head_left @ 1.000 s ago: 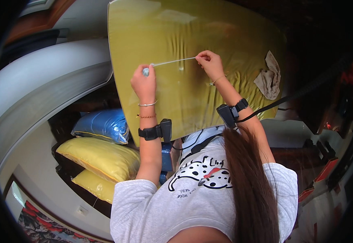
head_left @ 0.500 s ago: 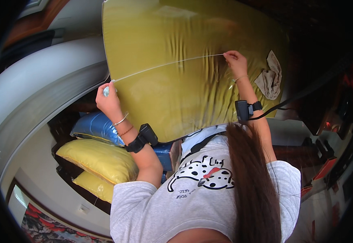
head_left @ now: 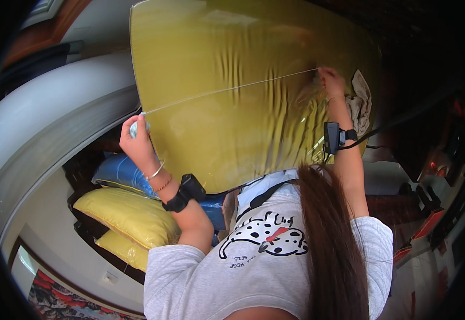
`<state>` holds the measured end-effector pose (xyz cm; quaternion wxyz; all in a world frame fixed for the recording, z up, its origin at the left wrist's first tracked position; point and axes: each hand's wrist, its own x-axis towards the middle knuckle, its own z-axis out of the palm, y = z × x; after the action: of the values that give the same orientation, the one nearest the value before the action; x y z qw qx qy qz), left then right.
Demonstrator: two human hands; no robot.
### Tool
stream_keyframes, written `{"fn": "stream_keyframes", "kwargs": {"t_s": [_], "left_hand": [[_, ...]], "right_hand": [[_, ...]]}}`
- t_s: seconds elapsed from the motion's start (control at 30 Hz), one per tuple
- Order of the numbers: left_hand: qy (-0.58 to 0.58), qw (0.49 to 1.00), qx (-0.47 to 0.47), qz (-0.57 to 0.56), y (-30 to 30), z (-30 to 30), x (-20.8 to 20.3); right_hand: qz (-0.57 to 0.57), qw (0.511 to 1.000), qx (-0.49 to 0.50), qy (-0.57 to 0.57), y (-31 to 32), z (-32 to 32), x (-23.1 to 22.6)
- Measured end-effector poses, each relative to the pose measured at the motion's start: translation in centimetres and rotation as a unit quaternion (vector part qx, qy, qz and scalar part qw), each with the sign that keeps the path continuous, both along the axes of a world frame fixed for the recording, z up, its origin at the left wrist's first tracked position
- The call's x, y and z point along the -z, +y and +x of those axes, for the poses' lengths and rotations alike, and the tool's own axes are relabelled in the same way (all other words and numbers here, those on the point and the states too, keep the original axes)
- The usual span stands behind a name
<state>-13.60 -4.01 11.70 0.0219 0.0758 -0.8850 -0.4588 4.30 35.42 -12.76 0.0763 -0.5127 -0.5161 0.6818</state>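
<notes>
A thin white strand [head_left: 231, 88] is pulled straight across a large yellow cushion-like panel [head_left: 200, 136] with a shiny, wrinkled cover. At the panel's left edge, my left hand [head_left: 139, 146] is closed around a small pale blue-green rounded piece [head_left: 133, 129], with the strand's left end at its fingertips. My right hand [head_left: 334, 84] pinches the strand's other end over the right part of the panel. Whether the strand is thread or narrow tape cannot be made out. Close to my right wrist lies a crumpled beige cloth [head_left: 361, 95] on the panel.
Below my left forearm are stacked a blue cushion [head_left: 117, 173] and yellow cushions [head_left: 123, 210] in shiny covers. A large white curved surface [head_left: 56, 106] runs along the left. From the device strapped on my right forearm, a black cable [head_left: 403, 120] trails off to the right.
My right hand has moved to the right with its end of the strand, towards the cloth. My left hand has shifted slightly left and down, so the stretched strand is longer.
</notes>
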Motion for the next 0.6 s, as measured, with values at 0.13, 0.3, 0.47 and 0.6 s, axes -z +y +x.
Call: {"fn": "stream_keyframes", "kwargs": {"t_s": [0.13,0.3,0.47,0.6], "left_hand": [[0.008,0.958,0.127,0.259,-0.4,1.6,-2.6],[0.013,0.973,0.088,0.212,-0.3,2.2,-2.7],[-0.028,0.979,0.015,0.201,-2.1,0.5,0.6],[-0.036,0.997,-0.035,0.057,-3.9,0.4,1.6]], "right_hand": [[0.048,0.998,0.008,0.037,1.6,0.1,-4.5],[0.056,0.996,0.022,0.061,3.8,1.4,-7.3],[0.025,0.998,0.014,0.050,8.0,3.3,-2.8],[0.053,0.998,-0.039,0.014,9.7,4.2,1.9]]}}
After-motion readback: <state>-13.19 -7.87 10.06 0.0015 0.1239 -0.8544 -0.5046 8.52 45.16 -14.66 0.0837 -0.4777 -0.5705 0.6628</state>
